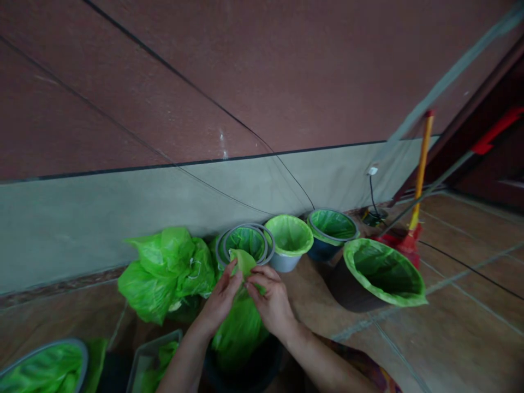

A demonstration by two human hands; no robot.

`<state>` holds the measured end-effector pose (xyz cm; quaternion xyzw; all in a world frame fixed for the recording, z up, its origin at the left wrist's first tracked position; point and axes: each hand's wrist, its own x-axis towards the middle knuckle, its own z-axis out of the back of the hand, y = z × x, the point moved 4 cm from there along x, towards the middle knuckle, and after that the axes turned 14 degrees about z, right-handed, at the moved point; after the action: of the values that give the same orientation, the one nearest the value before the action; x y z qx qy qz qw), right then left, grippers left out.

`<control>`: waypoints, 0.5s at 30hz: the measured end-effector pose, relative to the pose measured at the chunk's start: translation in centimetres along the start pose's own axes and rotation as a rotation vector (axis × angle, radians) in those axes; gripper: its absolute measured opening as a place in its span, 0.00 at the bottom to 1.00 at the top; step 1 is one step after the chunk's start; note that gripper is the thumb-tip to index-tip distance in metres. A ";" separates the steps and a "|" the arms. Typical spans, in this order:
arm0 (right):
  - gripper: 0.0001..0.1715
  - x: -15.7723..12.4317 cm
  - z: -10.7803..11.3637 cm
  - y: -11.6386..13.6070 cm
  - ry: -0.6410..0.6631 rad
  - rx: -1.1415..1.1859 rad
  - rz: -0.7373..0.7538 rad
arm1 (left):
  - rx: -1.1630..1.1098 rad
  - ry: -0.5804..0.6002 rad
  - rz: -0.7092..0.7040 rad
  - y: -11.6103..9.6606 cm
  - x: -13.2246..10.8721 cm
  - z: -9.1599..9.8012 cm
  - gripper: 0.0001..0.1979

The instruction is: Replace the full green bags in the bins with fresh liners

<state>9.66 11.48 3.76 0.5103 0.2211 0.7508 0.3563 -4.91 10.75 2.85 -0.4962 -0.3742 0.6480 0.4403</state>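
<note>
My left hand (225, 295) and my right hand (271, 297) are close together, both pinching the gathered upper part of a green plastic bag (237, 330). A loose flap of the bag sticks up between my fingers. Its lower part hangs into a dark bucket (272, 357) below my wrists. Just beyond my fingers stands a bin with grey rings (268, 240) at its rim, lined with green plastic. A light grey bin (286, 263) with a green liner is next to it.
Filled green bags (164, 267) lie by the wall at left. A dark blue bin (321, 250) and a large brown bin (347, 286) stand at right, near a red dustpan (409, 245) and broom. A tray (153, 355) and another lined bin (84, 355) are at lower left.
</note>
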 end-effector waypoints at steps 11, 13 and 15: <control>0.14 1.3 5.0 -3.6 -0.374 0.109 -0.155 | 0.763 0.136 -0.038 0.9 -1.6 -2.0 0.13; 0.17 1.4 6.6 -5.1 -0.506 0.071 -0.219 | 0.823 0.197 -0.023 1.5 -2.0 -2.1 0.14; 0.19 1.4 8.3 -6.7 -0.634 0.062 -0.275 | 0.855 0.281 -0.026 2.1 -2.4 -1.9 0.14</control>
<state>19.06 16.62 3.17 0.6943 0.1889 0.4930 0.4892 -3.16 7.88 1.22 -0.3479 -0.0155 0.6650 0.6606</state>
